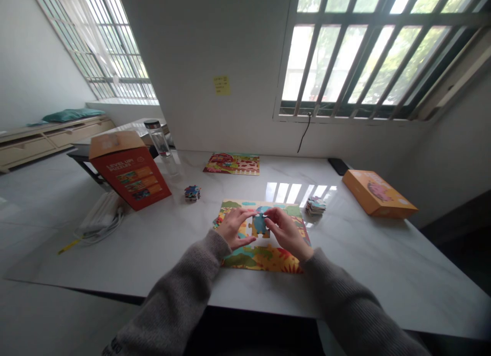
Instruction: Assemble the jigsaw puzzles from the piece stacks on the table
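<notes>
A colourful jigsaw puzzle board (264,258) lies flat on the white marble table (383,264) in front of me. My left hand (235,227) rests over its left part with the fingers curled, the fingertips reaching toward a blue puzzle piece (260,225). My right hand (287,232) is over the board's right part and pinches the same blue piece at its top edge. Both hands touch the piece at the middle of the board.
A stack of loose pieces (315,205) stands right of the board, a smaller stack (192,193) to the left. A second puzzle (232,163) lies further back. A red box (130,173), a clear bottle (158,137) and an orange box (378,193) stand around.
</notes>
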`<state>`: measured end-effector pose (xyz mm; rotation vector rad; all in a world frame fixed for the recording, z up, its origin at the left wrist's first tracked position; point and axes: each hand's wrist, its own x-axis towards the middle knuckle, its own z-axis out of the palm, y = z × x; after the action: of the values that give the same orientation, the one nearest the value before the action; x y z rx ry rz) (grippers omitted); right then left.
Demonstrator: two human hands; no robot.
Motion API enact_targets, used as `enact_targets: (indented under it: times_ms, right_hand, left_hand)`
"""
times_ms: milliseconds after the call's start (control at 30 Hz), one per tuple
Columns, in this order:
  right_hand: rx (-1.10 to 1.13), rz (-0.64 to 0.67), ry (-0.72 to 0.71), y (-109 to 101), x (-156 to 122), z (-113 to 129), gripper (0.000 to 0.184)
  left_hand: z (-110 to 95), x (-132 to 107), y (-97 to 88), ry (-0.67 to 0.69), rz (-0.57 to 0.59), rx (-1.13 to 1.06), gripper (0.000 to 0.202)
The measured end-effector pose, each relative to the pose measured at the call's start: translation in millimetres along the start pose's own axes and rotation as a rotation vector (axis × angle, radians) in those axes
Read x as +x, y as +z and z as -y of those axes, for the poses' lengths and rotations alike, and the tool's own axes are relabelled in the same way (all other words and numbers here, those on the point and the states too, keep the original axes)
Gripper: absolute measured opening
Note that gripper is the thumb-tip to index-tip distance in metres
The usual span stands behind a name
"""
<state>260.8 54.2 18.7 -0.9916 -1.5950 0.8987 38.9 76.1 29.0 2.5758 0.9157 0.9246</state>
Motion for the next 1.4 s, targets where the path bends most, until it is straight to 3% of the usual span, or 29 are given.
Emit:
enact_targets:
  times_ms: [167, 333, 500, 600, 767, 1000, 1167, 1400]
  right_hand:
    - [-0.122, 0.039, -0.020, -4.4, -1.2, 11.6, 0.017]
    - [-0.380, 0.194, -0.226, -17.7, -3.0, 31.1, 0.033]
    - [-0.496, 0.256, -0.348, -23.5, -2.4, 28.7, 0.038]
    - [-0.607, 0.209, -0.329, -31.1, 0.3, 18.1, 0.039]
    - [-0.812, 0.220, -0.233, -43.5, 1.8, 2.2, 0.024]
    - [-0.901, 0.330, -0.186, -32.8, -3.4, -1.0, 0.025]
    - [-0.892, 0.361, -0.189, -33.6, -4.0, -2.1, 0.026]
    - [-0.903, 0.231, -0.207, -57.0, 2.8, -6.7, 0.028]
  left_hand:
    - [-0.7, 0.4, -3.1, -0.055, 0.019, 0.124, 0.059]
    - [0.2, 0.7, -9.7, -0.104, -0.002, 0.112, 0.057]
    - [4.2, 0.1, -9.0, -0.128, 0.039, 0.091, 0.056]
    - [5.4, 0.0, -8.2, -0.161, 0.036, 0.113, 0.058]
    - [9.5, -0.6, -8.0, -0.238, -0.034, 0.176, 0.033]
    - [18.1, -3.6, 1.3, -0.201, 0.119, 0.200, 0.022]
    - [20.4, -5.8, 4.0, -0.205, 0.126, 0.199, 0.020]
    - [20.6, -5.9, 4.4, -0.213, 0.148, 0.210, 0.020]
